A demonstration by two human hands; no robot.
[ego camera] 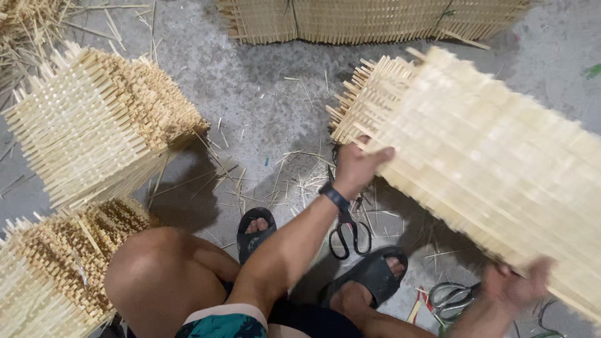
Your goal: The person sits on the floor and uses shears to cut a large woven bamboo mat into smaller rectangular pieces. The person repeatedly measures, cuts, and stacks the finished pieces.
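Both hands are gripping a stack of woven bamboo mats [494, 163] above the floor: left hand [358, 168] clasping its near edge, right hand [516, 285] clutching the lower edge. Scissors [349, 235] are lying below, bare concrete floor [263, 106] ahead.

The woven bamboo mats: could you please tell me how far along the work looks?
Done, apparently: stacks of woven mats and sit on the floor. In hand: the left hand and right hand grip a mat with uneven ends. Scissors lie untouched by the sandals, so trimming may remain.
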